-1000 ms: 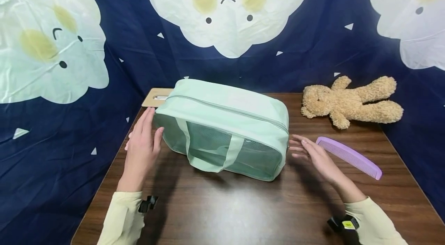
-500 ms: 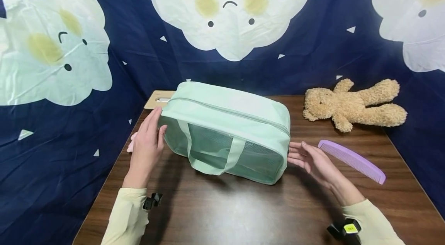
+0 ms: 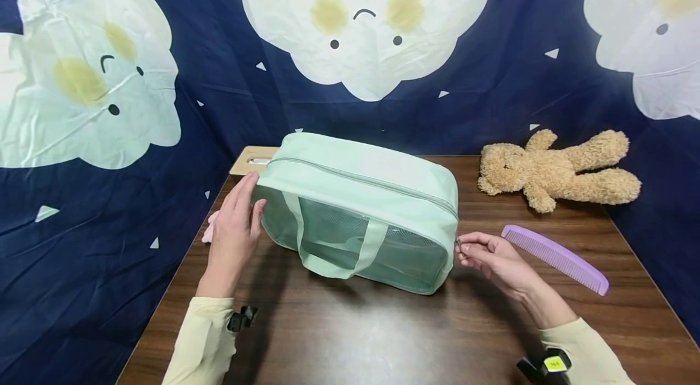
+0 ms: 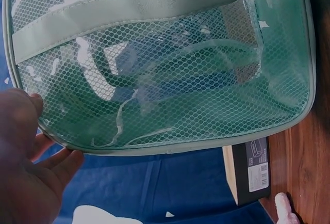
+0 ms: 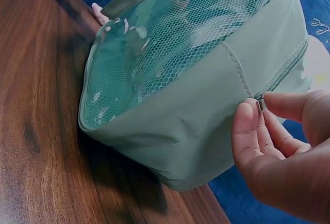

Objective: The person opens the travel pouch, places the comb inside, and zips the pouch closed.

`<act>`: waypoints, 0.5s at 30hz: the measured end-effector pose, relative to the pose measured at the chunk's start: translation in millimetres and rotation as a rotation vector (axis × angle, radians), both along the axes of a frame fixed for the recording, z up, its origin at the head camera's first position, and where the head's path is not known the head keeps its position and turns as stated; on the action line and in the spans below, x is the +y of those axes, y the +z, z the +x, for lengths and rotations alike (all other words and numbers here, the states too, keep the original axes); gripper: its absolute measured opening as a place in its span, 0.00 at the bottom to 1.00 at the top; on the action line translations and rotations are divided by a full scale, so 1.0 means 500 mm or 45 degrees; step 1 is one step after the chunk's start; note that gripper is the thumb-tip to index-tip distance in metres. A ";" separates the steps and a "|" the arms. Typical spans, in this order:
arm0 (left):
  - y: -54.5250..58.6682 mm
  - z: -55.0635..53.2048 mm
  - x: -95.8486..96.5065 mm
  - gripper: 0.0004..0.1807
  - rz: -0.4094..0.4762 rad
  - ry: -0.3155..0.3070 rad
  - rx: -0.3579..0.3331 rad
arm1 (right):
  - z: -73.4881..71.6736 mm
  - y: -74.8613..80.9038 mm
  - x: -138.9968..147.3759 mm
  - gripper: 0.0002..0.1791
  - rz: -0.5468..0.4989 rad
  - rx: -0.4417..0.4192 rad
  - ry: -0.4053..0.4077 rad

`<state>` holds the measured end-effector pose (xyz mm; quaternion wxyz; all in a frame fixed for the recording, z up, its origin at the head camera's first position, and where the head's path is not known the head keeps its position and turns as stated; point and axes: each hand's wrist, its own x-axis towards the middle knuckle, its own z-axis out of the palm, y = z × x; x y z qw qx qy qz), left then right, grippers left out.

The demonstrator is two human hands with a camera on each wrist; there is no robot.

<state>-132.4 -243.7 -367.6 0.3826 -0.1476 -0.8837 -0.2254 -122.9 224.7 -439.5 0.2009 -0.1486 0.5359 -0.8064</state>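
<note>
A mint-green toiletry bag (image 3: 361,169) with see-through mesh-patterned sides and a strap handle (image 3: 372,242) stands upright mid-table. Its zipper runs along the top and looks closed. My left hand (image 3: 232,233) rests against the bag's left end, fingers fairly straight; in the left wrist view its fingertips (image 4: 69,162) touch the upper corner. At the right end my right hand (image 3: 503,266) pinches the small metal zipper pull (image 5: 261,103) between thumb and fingers, where the zipper ends low on the side.
A purple comb (image 3: 555,258) lies right of my right hand. Behind it a tan teddy bear (image 3: 552,169) lies on its back. A light wooden-topped box (image 3: 250,160) stands behind the bag's left end. Something small and pink (image 3: 209,227) sits beside my left hand. A navy cloud-print cloth (image 3: 208,69) hangs behind the table (image 3: 350,336).
My right hand's fingers have gone from loosely extended beside the bag to pinching the zipper pull. The left hand has come against the bag's left end. The head view has tilted slightly.
</note>
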 end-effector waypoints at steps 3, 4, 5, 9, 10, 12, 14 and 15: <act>-0.001 -0.001 0.001 0.26 0.015 0.000 0.021 | 0.001 0.002 0.003 0.17 -0.015 -0.002 0.012; -0.001 -0.003 0.000 0.26 0.021 0.000 0.031 | 0.001 0.003 0.004 0.18 -0.014 -0.008 0.010; -0.002 -0.004 0.001 0.25 0.028 0.000 0.044 | 0.001 0.004 0.004 0.18 -0.010 -0.013 0.003; -0.001 -0.009 0.002 0.22 0.067 0.003 0.097 | 0.000 0.013 0.006 0.20 0.045 -0.012 -0.039; -0.001 -0.010 0.002 0.21 0.077 0.007 0.106 | -0.001 0.015 0.006 0.20 0.059 -0.012 -0.049; 0.001 -0.011 0.003 0.19 0.089 0.022 0.114 | -0.001 0.020 0.006 0.20 0.087 -0.013 -0.063; 0.003 -0.012 0.003 0.18 0.100 0.037 0.122 | -0.001 0.025 0.006 0.20 0.098 -0.023 -0.064; 0.004 -0.013 0.003 0.17 0.107 0.044 0.128 | -0.001 0.028 0.006 0.20 0.099 -0.030 -0.065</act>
